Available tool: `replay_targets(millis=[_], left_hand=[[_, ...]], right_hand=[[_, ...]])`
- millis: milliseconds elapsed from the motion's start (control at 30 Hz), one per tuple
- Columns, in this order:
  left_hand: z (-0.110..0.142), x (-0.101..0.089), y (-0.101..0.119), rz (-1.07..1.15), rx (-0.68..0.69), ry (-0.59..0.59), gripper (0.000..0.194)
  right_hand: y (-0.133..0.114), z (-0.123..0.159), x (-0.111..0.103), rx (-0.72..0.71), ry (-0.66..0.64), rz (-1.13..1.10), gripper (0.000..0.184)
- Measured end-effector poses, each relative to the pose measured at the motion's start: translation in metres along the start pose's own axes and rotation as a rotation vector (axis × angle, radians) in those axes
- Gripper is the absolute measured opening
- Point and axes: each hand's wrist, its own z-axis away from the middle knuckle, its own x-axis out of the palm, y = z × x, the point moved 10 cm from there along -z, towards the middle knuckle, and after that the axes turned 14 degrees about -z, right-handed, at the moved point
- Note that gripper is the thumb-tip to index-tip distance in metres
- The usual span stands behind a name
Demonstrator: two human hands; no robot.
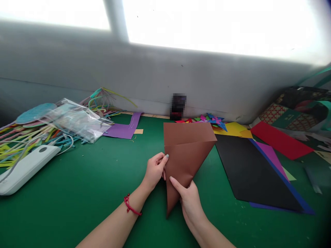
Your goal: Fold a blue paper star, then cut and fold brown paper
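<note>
A sheet of brown paper (188,151), folded to a point at the bottom with a wide top, is held up over the green table (103,193). A crease runs across it near the upper edge. My left hand (155,168) pinches its left edge between thumb and curled fingers. Lower down, my right hand (188,196) grips the paper, thumb pressed on the front and the other fingers behind it, mostly hidden. A red cord bracelet (131,206) circles my left wrist.
Black paper (253,172) lies over blue sheets on the right, beside a red sheet (281,139). Folded paper shapes (212,121) sit at the back. On the left are a clear plastic bag (77,119), colourful strips (15,141), a white device (31,167) with a cable and purple paper (121,131).
</note>
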Motion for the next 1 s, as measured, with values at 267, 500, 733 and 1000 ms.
replay_targets(millis=[267, 500, 733, 1000], left_hand=[[-0.003, -0.005, -0.001, 0.029, -0.001, 0.026, 0.028], [-0.002, -0.004, -0.001, 0.018, -0.014, 0.025, 0.029], [-0.002, -0.004, -0.002, 0.032, -0.018, 0.024, 0.029], [-0.005, -0.009, 0.002, 0.026, -0.006, 0.032, 0.029]], right_hand=[[0.002, 0.008, 0.013, 0.085, -0.004, 0.107, 0.054], [0.003, 0.01, 0.011, 0.093, 0.021, 0.095, 0.04], [0.007, 0.01, 0.012, 0.105, 0.005, 0.079, 0.039], [0.01, 0.015, 0.017, 0.172, -0.002, 0.08, 0.05]])
